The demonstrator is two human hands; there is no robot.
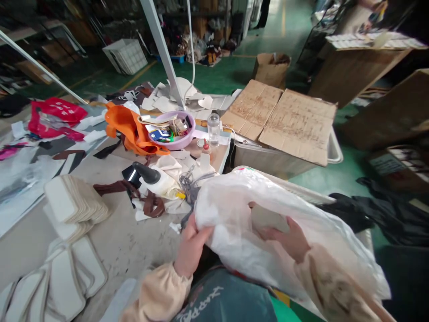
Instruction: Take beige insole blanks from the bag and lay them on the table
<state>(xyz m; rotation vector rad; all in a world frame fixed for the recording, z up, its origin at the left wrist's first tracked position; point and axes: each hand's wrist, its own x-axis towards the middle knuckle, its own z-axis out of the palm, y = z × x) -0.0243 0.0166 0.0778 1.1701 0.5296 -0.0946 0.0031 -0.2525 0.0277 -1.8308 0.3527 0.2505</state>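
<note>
Left fingers (190, 229) gripping plastic bag (231, 239), right fingers (275, 234) holding grey piece (268, 218)

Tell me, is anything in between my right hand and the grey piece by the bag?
Nothing visible: the right hand already holds the grey piece. The bag's plastic lies around them, and the left hand grips it off to the left.

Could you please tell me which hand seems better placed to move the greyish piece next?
Probably the right hand: it holds the greyish piece, while the left hand is apart from it, pinching the white plastic bag.
</note>
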